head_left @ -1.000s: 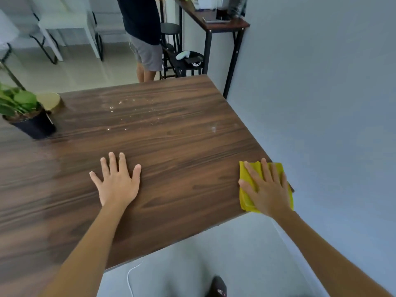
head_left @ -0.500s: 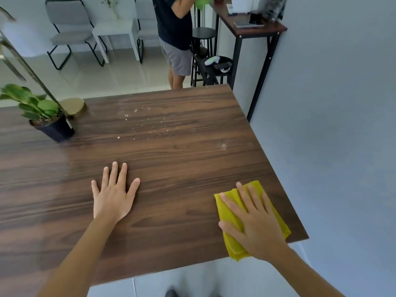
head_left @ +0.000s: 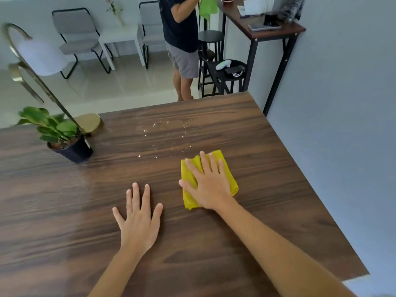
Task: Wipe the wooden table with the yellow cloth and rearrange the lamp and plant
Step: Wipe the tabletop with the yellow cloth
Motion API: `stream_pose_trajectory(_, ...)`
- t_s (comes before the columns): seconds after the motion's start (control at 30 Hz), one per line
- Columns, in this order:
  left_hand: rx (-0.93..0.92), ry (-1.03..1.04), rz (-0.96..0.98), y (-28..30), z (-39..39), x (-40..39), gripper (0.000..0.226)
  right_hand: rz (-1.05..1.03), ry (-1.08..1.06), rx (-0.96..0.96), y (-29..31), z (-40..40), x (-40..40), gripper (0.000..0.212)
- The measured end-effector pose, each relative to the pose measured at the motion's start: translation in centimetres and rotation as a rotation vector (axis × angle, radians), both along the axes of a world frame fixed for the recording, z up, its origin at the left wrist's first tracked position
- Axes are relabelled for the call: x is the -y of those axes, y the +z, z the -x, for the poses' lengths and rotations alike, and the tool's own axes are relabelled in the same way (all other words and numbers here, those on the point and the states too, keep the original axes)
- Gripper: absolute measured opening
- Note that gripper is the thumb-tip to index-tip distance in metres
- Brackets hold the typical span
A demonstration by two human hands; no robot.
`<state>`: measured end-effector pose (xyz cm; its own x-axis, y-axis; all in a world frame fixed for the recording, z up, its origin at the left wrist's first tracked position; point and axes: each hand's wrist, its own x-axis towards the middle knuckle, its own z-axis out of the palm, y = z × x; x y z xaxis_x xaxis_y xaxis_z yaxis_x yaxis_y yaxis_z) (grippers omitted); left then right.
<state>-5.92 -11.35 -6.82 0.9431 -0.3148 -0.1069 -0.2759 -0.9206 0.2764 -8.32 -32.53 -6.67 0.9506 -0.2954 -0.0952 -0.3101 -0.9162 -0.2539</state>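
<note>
Right hand [head_left: 211,185] flat, fingers spread, pressing yellow cloth [head_left: 229,172]; left hand [head_left: 139,221] flat on table [head_left: 278,189].

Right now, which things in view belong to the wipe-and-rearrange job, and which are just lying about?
Job:
- yellow cloth under the right hand
- left hand, flat on the wooden table
- droplets on the table
- plant
- lamp

Lying about:
- grey chairs
- white side table
- black stools
- high desk
- another person
</note>
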Motion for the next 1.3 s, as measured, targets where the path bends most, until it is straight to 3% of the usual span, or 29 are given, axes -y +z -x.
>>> stream_pose_trajectory(0.1, 0.086, 0.030, 0.027, 0.5, -3.7, -1.2, 0.063, 0.052, 0.042, 0.075, -0.7, 9.0, 1.3, 0.068)
stream_pose_trajectory(0.2, 0.097, 0.164, 0.029, 0.6, -8.8, -1.6, 0.065, 0.149, -0.123, 0.008, -0.5, 13.7, 7.2, 0.069)
stream_pose_trajectory(0.3, 0.065, 0.281, 0.012, 0.3, -11.2, -0.7, 0.070, 0.190, -0.332, -0.080, -0.1, 9.4, 13.2, 0.075)
stream_pose_trajectory(0.43, 0.062, 0.324, -0.070, -0.4, -11.5, -0.1, 0.075, -0.001, -0.603, -0.050, 0.8, -3.5, 16.4, 0.079)
stream_pose_trajectory(0.5, 0.063, 0.330, -0.080, -0.4, -11.3, 0.0, 0.076, -0.043, -0.537, -0.067, 0.7, -9.4, 14.1, 0.079)
stream_pose_trajectory(0.57, 0.073, 0.333, -0.092, -0.4, -11.3, 0.0, 0.076, -0.016, -0.332, -0.085, 0.4, -11.9, 9.8, 0.077)
stream_pose_trajectory(0.67, 0.083, 0.330, -0.101, -0.5, -11.2, -0.1, 0.075, 0.039, 0.024, -0.028, -0.1, -7.7, 5.9, 0.073)
stream_pose_trajectory(0.73, 0.089, 0.331, -0.107, -0.5, -11.3, -0.1, 0.076, 0.057, 0.131, 0.028, -0.3, -2.0, 7.1, 0.070)
stream_pose_trajectory(0.87, 0.091, 0.336, -0.125, -0.7, -11.5, 0.0, 0.076, 0.166, 0.000, -0.053, -0.1, 2.0, 16.5, 0.072)
stream_pose_trajectory(0.93, 0.090, 0.343, -0.128, -0.7, -11.4, 0.1, 0.075, 0.186, -0.152, -0.072, 0.0, -2.4, 20.2, 0.075)
stream_pose_trajectory(1.07, 0.089, 0.344, -0.140, -0.5, -11.6, 0.2, 0.074, -0.023, -0.364, -0.065, 0.7, -15.3, 19.5, 0.082)
stream_pose_trajectory(1.17, 0.091, 0.340, -0.141, -0.5, -11.6, 0.2, 0.074, -0.017, -0.175, -0.086, 0.6, -19.5, 13.0, 0.081)
stream_pose_trajectory(1.3, 0.093, 0.339, -0.141, -0.7, -11.6, 0.0, 0.074, 0.041, 0.210, -0.030, 0.2, -12.3, 8.5, 0.081)
